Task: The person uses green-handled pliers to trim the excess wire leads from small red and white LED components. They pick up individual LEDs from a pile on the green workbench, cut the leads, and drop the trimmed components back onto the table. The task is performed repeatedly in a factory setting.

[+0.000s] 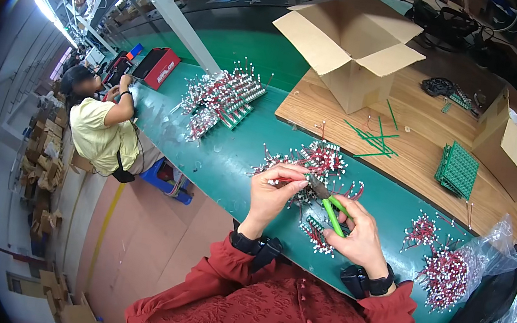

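My left hand is closed in a pinch on thin red wires, just above the green bench. Wrapped around green-handled wire cutters, my right hand keeps the tool's jaws close to the left fingertips. Whether the jaws touch a wire is too small to tell. Behind and beneath the hands lies a heap of small green circuit boards with red wires and white connectors. A short wired board piece rests on the bench by the right hand.
More wired boards stand left on the bench. Loose red wires are piled at right beside plastic bags. A wooden board bears an open carton, green strips and bare green panels. A person works at far left.
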Tool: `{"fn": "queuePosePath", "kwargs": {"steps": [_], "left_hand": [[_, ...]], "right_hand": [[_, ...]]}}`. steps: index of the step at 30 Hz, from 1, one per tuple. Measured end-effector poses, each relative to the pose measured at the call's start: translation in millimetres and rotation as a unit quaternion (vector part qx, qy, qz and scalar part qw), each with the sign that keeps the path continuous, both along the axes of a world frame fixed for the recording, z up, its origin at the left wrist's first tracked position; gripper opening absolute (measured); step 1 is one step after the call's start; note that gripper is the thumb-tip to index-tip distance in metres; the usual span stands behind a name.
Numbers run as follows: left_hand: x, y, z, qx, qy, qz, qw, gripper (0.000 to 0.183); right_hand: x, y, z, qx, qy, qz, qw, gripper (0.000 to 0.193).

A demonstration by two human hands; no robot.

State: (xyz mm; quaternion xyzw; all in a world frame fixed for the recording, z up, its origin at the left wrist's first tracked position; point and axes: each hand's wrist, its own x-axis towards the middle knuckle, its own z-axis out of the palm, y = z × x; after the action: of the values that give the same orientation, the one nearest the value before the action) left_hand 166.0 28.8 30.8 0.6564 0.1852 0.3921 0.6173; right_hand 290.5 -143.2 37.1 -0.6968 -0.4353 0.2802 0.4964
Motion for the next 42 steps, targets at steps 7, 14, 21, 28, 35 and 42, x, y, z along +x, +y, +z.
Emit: {"fn": "queuePosePath", "kwargs": {"steps": [7, 14, 21, 28, 35, 42], "left_hand": [[-6, 4, -3, -0.045, -0.028, -0.029, 0.998, 0.014], [-7, 18, -17, -0.372, -0.228, -0.104, 0.894, 0.010], [-10, 14, -8, -0.279, -0.119, -0.032, 0.952, 0.016], [-2, 3, -5, -0.038, -0.030, -0.006, 0.999, 0.015], [-5, 3, -1, 0.041, 0.016, -0.004, 0.999, 0.016], [-8, 1, -6, -0.042, -0.076, -0.039, 0.996, 0.016]], "right_hand": [[-4, -1, -6, 0.050, 0.241, 0.070, 0.967, 0.055], [9, -7, 7, 0.056, 0.544, 0.148, 0.824, 0.053], [-9, 2, 4, -0.037, -0.186, -0.051, 0.981, 0.059], [-10, 4, 6, 0.003, -0.037, -0.024, 0.999, 0.064], [-6, 1, -17, 0.020, 0.107, 0.021, 0.994, 0.059], [-2, -4, -6, 0.049, 0.425, 0.145, 0.892, 0.051]]}}
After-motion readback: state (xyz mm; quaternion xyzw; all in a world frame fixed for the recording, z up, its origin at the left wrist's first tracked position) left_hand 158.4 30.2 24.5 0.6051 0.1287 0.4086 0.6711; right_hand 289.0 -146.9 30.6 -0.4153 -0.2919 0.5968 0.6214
